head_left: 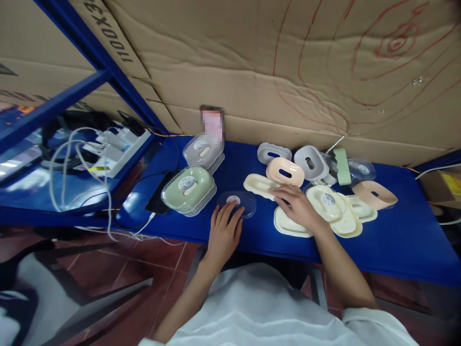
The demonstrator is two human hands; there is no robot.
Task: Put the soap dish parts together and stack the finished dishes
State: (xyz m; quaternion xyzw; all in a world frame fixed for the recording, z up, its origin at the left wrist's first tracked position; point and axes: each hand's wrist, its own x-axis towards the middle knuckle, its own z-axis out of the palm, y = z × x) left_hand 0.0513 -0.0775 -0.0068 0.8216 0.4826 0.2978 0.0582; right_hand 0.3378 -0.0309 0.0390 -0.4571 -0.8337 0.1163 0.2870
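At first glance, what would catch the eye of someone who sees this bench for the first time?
The heap of pastel plastic parts on the blue bench stands out first, with the right hand resting on its cream pieces. To the left, the left hand lies on a clear lid, beside a green closed box. Behind all runs brown cardboard with red scribbles.

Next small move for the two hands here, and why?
Probably close the left hand on the clear lid and lift it: its fingers lie flat on that lid, not gripping. The right hand rests on the cream tray, seemingly the matching base.
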